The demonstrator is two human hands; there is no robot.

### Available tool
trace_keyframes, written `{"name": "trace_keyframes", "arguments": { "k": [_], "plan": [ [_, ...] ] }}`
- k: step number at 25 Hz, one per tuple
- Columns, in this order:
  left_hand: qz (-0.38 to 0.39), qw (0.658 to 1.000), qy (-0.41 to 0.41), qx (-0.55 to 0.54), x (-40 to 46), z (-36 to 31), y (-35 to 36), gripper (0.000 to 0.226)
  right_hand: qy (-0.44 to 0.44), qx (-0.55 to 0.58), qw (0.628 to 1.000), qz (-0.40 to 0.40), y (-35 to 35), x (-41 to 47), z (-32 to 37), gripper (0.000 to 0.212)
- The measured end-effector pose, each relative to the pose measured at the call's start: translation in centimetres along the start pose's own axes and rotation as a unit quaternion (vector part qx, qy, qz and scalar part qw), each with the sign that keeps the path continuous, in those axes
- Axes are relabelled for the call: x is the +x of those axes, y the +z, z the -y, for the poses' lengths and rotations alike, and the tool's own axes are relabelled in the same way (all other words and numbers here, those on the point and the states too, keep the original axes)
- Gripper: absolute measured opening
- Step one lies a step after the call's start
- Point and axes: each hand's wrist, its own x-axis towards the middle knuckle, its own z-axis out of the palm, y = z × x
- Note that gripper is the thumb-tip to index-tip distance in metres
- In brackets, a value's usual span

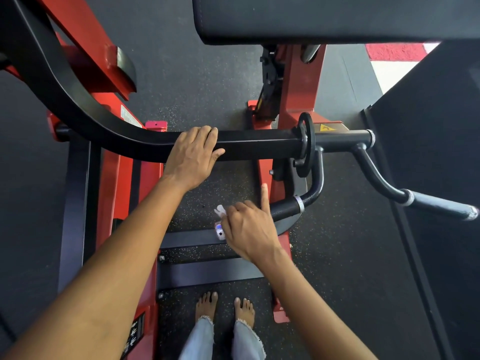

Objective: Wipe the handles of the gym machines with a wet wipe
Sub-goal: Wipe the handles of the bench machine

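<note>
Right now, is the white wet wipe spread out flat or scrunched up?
Scrunched up: the white wet wipe is bunched in the right hand, only a small crumpled bit poking out.

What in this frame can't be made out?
- Near handle, head view: its grip is hidden under the right hand.
- Wet wipe: only a white corner shows past the fingers.
- Label on the red frame: too small to read.
- Far handle: its tip is blurred.

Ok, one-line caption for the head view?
Left hand rests on the black lever arm while right hand wipes the near handle.
</note>
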Motion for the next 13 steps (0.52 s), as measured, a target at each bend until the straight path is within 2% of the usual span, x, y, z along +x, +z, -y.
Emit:
{"name": "trace_keyframes", "arguments": {
  "k": [4, 8, 10, 12, 13],
  "plan": [
    [0.001, 1.000, -0.002, -0.001, -0.1, 0.1, 0.0, 0.052, 0.074, -0.036, 0.995, -0.061, -1.4, -0.4, -4.8, 0.047],
    [0.000, 1.000, -0.002, -0.003, -0.1, 0.0, 0.0, 0.051, 0.110, -0.073, 0.982, -0.132, -1.4, -2.0, -7.3, 0.028],
    [0.002, 1.000, -0.003, -0.007, -0.1, 0.0, 0.0, 0.051, 0.106, -0.039, 0.981, -0.161, -0.7, -3.3, -6.9, 0.016],
    [0.002, 1.000, -0.003, -0.012, -0.1, 0.0, 0.0, 0.052, 0.128, 0.030, 0.971, -0.200, -0.1, -4.4, -6.0, 0.027],
    [0.001, 1.000, -0.002, -0.015, -0.1, 0.0, -0.1, 0.052, 0.165, 0.075, 0.957, -0.227, 0.1, -4.7, -5.7, 0.026]
  ]
}}
